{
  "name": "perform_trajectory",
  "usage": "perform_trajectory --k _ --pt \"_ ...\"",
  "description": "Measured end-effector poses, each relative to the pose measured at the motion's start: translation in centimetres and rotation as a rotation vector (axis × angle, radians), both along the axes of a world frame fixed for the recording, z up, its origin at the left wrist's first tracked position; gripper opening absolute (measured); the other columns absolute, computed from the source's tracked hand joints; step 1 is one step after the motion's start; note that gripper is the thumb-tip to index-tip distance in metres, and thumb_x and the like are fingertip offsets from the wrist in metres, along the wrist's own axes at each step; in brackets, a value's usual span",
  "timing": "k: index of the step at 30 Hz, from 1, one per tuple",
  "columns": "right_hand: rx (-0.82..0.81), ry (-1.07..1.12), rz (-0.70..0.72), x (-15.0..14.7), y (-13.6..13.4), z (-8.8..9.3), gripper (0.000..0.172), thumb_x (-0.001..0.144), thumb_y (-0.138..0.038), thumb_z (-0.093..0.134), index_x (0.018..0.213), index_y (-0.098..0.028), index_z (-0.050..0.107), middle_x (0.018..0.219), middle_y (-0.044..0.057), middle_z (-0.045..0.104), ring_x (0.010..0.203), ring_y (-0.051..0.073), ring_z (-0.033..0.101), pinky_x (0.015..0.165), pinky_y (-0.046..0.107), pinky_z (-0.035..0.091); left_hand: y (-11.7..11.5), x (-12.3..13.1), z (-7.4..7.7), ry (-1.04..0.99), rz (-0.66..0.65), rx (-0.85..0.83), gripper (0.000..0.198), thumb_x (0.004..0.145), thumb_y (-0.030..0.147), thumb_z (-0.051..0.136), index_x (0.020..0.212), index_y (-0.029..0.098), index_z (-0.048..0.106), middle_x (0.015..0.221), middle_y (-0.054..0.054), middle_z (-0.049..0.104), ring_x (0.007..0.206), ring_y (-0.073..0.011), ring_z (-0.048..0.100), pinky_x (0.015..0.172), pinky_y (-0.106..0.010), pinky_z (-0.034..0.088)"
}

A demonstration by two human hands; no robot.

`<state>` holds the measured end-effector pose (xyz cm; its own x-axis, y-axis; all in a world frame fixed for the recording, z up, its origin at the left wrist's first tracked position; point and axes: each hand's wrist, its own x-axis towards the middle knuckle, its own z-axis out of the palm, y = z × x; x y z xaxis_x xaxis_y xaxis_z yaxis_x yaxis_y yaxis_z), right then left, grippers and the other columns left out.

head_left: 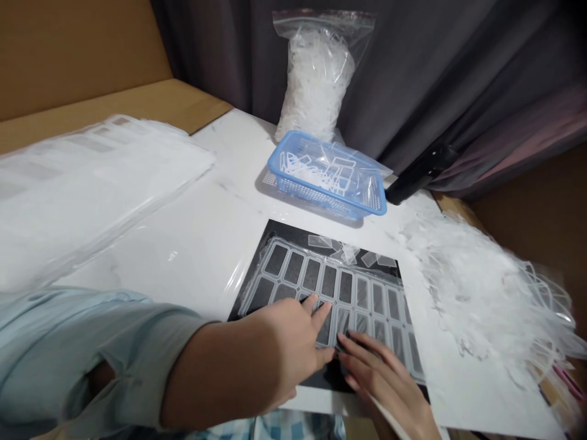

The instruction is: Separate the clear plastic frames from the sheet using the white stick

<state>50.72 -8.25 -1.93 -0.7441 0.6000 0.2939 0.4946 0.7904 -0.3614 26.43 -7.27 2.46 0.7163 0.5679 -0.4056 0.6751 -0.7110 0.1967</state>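
Note:
A transparent plastic sheet with rows of rectangular frames [346, 287] lies on a black mat [330, 380]. My left hand [298, 336] rests on the sheet's lower row near its middle, fingers spread and pressed down. Close beside it, my right hand [380, 373] touches the sheet's lower edge with fingers stretched out flat. Neither hand visibly grasps anything, though the spot between the fingertips is partly covered. Small transparent rectangular pieces [346, 252] lie loose along the mat's top edge.
Behind the mat sits a blue basket [373, 205] of white rectangular frames. A zip bag [316, 85] stuffed with white pieces stands behind it. Stacked sheets in plastic [92, 183] lie left; a tangled heap of plastic scraps [486, 287] lies right. A black object [419, 174] leans near the curtain.

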Motion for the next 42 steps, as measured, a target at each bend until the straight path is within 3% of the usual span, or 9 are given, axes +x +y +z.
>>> perform_trajectory --k 5,9,16,20,27,42 --pt "0.103 -0.021 -0.017 -0.1 -0.8 -0.9 0.028 0.101 -0.020 0.054 0.127 -0.021 0.062 0.121 0.010 0.070 0.114 0.024 0.066 0.092 0.033 0.060 -0.9 -0.6 -1.8 -0.254 0.033 0.214 0.064 0.079 0.047 0.071 0.138 0.028 0.055 0.149 -0.019 0.042 0.129 -0.0416 0.051 0.069 -0.036 0.046" --pt "0.102 0.010 -0.006 -0.4 -0.7 -1.1 0.030 0.102 -0.017 0.050 0.130 -0.019 0.060 0.121 0.010 0.070 0.114 0.024 0.065 0.092 0.034 0.060 -1.4 -0.9 -2.7 -0.293 0.030 0.287 0.063 0.077 0.048 0.073 0.134 0.026 0.058 0.148 -0.020 0.045 0.126 -0.0407 0.053 0.070 -0.037 0.045" --pt "0.070 0.085 -0.099 -0.7 -0.8 -1.2 0.029 0.102 -0.017 0.049 0.129 -0.021 0.061 0.119 0.009 0.070 0.114 0.023 0.065 0.090 0.031 0.060 -1.4 -0.5 -2.5 -0.254 0.044 0.297 0.065 0.077 0.048 0.072 0.137 0.028 0.056 0.149 -0.019 0.044 0.129 -0.0399 0.051 0.070 -0.037 0.044" --pt "-0.011 0.137 -0.192 -0.3 -0.3 0.1 0.029 0.101 -0.018 0.048 0.127 -0.022 0.061 0.119 0.008 0.069 0.113 0.023 0.066 0.090 0.030 0.060 -1.5 -0.6 -2.4 -0.255 0.055 0.276 0.064 0.077 0.048 0.072 0.136 0.031 0.057 0.149 -0.018 0.043 0.128 -0.0405 0.051 0.066 -0.036 0.044" --pt "-0.148 0.212 -0.106 -1.3 0.6 2.2 0.019 0.098 -0.019 0.052 0.104 -0.020 0.070 0.101 0.007 0.075 0.097 0.021 0.073 0.084 0.022 0.060 -1.5 -0.6 -2.6 -0.279 0.049 0.308 0.064 0.076 0.047 0.072 0.135 0.028 0.058 0.148 -0.021 0.045 0.127 -0.0412 0.052 0.068 -0.037 0.046" --pt "-0.175 0.204 -0.087 -1.7 0.9 1.8 0.019 0.100 -0.021 0.051 0.104 -0.020 0.069 0.098 0.009 0.075 0.094 0.022 0.072 0.082 0.025 0.061 -1.5 -0.7 -2.7 -0.271 0.043 0.303 0.067 0.077 0.047 0.072 0.139 0.027 0.055 0.148 -0.021 0.044 0.128 -0.0407 0.051 0.069 -0.036 0.044"
